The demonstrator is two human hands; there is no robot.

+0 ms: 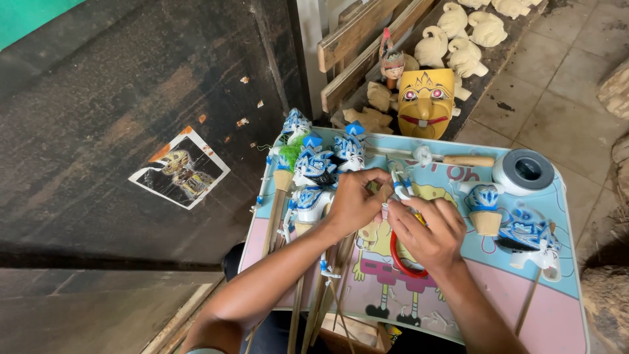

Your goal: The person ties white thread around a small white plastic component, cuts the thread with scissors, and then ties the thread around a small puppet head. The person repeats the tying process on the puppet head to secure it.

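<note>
At the middle of the desk (pixel 524 308), a small blue-and-white puppet piece (pixel 398 185) was pinched by the closed left grip (pixel 352 204) and right grip (pixel 429 234), a red ring (pixel 397 254) being beneath the right.

single head cam, looks steeply down, close on small tray table (pixel 419 328) at lap, floor tiles (pixel 557 98) top right, no 2nd view
</note>
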